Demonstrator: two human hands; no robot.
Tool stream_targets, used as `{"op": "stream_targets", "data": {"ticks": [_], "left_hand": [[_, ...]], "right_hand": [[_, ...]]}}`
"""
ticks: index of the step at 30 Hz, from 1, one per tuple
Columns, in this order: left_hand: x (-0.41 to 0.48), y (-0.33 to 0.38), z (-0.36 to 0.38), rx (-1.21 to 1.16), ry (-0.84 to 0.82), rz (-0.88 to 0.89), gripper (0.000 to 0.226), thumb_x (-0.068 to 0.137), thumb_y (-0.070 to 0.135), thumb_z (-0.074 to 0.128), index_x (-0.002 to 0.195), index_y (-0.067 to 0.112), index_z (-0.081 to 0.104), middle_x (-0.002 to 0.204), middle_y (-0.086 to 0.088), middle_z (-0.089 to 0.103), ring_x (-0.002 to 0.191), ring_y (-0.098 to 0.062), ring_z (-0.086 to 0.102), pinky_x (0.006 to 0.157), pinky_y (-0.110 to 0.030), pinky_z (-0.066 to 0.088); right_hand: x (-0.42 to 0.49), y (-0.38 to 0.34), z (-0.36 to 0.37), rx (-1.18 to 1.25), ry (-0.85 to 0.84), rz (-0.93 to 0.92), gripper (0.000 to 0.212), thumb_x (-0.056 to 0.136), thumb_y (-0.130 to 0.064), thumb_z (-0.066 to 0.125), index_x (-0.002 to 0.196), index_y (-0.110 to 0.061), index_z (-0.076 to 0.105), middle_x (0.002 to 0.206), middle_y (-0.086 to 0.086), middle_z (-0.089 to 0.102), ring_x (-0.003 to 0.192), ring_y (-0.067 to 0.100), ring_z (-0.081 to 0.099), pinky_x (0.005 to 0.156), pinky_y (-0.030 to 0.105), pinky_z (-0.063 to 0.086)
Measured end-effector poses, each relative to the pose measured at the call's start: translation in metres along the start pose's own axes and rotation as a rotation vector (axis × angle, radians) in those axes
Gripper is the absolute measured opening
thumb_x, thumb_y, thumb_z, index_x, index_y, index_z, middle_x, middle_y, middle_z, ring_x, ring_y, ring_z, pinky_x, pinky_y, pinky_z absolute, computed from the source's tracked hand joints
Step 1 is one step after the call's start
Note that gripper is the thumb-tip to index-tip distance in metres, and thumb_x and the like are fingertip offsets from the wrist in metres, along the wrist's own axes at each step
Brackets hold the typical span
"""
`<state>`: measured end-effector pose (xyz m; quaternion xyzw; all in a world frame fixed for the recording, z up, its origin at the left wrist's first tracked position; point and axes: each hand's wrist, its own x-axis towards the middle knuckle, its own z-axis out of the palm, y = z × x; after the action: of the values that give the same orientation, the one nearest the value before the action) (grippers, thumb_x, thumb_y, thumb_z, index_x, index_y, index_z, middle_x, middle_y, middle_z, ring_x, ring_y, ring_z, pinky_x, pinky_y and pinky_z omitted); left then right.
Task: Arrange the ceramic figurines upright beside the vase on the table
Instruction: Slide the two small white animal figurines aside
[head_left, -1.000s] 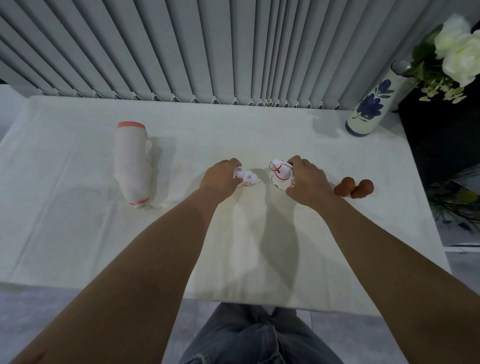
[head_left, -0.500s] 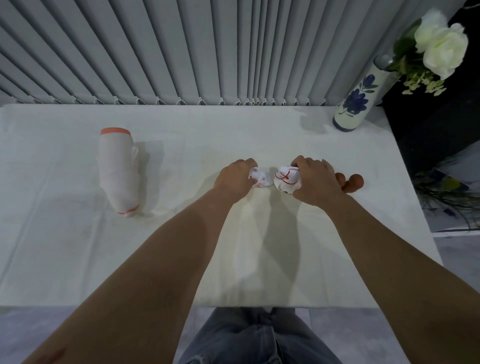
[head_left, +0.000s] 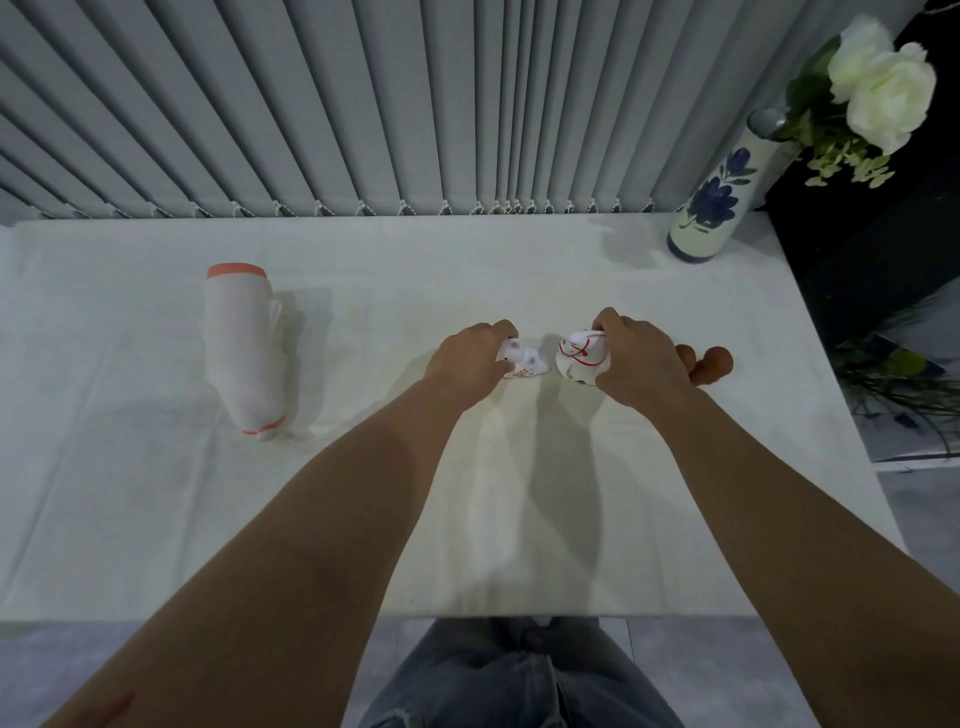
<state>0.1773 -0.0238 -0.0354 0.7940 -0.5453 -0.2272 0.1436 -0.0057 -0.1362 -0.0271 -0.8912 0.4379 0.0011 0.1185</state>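
Figurines sit mid-table, one in each hand, well apart from the vase (head_left: 719, 192) at the far right corner. Left hand (head_left: 467, 361) is closed around the small white figurine (head_left: 524, 358), fingers on its near-left side. Right hand (head_left: 641, 358) is clamped over the larger white figurine with red lines (head_left: 579, 356), thumb on top. Whether either stands upright, cannot tell. Brown figurine (head_left: 711, 364) lies just right of the right hand, partly hidden. Glazed ceramic: likely light, stiff, slick, chip-prone; best pinched round the body, set down softly on the cloth-covered table (head_left: 519, 270). Vase holds a white flower (head_left: 878, 88) with greenery. White cylinder with orange rim (head_left: 241, 348) lies on its side, far left; contents unseen.
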Motion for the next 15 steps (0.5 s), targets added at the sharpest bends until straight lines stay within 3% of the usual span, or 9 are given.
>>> {"op": "stream_targets", "data": {"ticks": [10, 15], "left_hand": [[-0.0048, 0.0053, -0.0018, 0.094, -0.031, -0.017, 0.037, 0.092, 0.016, 0.052, 0.129, 0.015, 0.052, 0.119, -0.012, 0.061, 0.106, -0.034, 0.059, 0.085, -0.038, 0.046], [-0.0100, 0.0083, -0.0038, 0.120, -0.055, -0.061, 0.045, 0.094, 0.016, 0.051, 0.139, 0.017, 0.044, 0.128, -0.013, 0.060, 0.115, -0.032, 0.058, 0.092, -0.039, 0.047]], "right_hand": [[-0.0018, 0.0007, -0.0084, -0.024, -0.052, -0.018, 0.041, 0.078, 0.000, 0.054, 0.117, -0.011, 0.047, 0.103, 0.008, 0.061, 0.083, 0.021, 0.041, 0.077, 0.028, 0.023], [-0.0016, 0.0053, -0.0036, -0.004, -0.052, -0.060, 0.040, 0.075, -0.001, 0.056, 0.112, -0.011, 0.047, 0.101, 0.009, 0.063, 0.083, 0.024, 0.049, 0.100, 0.037, 0.034]]}}
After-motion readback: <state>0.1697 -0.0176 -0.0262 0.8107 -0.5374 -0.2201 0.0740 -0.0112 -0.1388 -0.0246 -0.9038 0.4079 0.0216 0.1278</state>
